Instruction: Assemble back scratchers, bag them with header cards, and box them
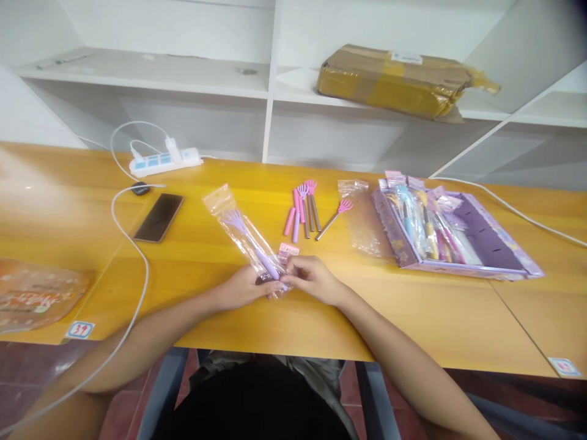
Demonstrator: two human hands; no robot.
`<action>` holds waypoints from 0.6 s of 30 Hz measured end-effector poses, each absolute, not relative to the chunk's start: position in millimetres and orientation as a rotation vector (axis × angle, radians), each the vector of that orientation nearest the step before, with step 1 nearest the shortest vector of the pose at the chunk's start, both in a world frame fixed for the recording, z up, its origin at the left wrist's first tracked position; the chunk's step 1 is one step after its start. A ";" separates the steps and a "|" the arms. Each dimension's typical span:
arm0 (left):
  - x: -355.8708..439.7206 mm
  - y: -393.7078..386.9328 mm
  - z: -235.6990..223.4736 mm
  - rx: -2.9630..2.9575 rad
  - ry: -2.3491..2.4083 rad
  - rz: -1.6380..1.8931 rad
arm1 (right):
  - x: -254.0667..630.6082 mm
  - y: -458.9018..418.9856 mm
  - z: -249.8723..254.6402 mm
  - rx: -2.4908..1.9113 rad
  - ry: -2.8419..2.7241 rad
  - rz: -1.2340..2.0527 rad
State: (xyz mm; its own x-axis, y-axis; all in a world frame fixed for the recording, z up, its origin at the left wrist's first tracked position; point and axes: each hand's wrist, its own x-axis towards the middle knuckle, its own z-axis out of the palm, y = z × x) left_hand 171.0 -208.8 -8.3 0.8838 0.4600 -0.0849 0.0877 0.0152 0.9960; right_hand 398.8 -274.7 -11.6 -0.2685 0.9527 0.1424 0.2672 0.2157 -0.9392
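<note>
A purple back scratcher (257,245) with a claw-shaped head lies inside a long clear plastic bag (220,198), tilted up to the left. My left hand (243,288) is closed around the bag's lower end, thumb on top. From the other side, my right hand (314,280) pinches the same end by the handle. Just beyond my right fingers shows a small pink card (288,249); whether it is held I cannot tell. Farther back lie pink and purple handles (295,215), claw heads on metal rods (312,208), and a separate pink-headed rod (334,219).
To the right, a purple display box (498,244) holds several bagged back scratchers, beside loose clear plastic bags (364,229). A phone (159,217), power strip (165,161) and white cable (145,269) occupy the left, with an orange package (41,296). A taped carton (389,82) rests on the shelf.
</note>
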 end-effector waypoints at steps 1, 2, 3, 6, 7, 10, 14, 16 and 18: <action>171.3 -209.0 -8.5 1.543 0.444 0.307 | 398.7 -274.4 -11.7 -1.147 -1.696 1.111; 171.6 -209.3 -8.6 1.545 0.442 0.308 | 398.6 -274.1 -11.7 -1.142 -1.695 1.133; 171.9 -209.8 -8.6 1.548 0.442 0.310 | 398.5 -273.8 -11.7 -1.138 -1.695 1.157; 173.2 -211.7 -8.0 1.548 0.438 0.300 | 398.3 -273.7 -11.3 -1.128 -1.689 1.215; 173.7 -212.4 -7.8 1.540 0.438 0.298 | 398.1 -273.9 -10.8 -1.123 -1.681 1.233; 174.6 -213.8 -7.3 1.509 0.439 0.308 | 396.9 -275.0 -8.2 -1.079 -1.647 1.297; 173.5 -213.9 -6.4 1.494 0.431 0.292 | 394.3 -276.0 -4.1 -0.972 -1.583 1.429; 172.3 -213.8 -5.9 1.490 0.411 0.282 | 393.6 -276.1 -3.6 -0.930 -1.552 1.521; 171.4 -213.8 -5.7 1.478 0.382 0.285 | 393.7 -276.1 -4.1 -0.917 -1.538 1.579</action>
State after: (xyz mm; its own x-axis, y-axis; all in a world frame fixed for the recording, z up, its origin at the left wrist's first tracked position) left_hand 171.4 -213.8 -5.7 0.9076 0.4134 -0.0740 0.0460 0.0774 0.9959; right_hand 393.7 -276.1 -4.1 -0.4738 0.8806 0.0020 -0.0251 -0.0112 -0.9996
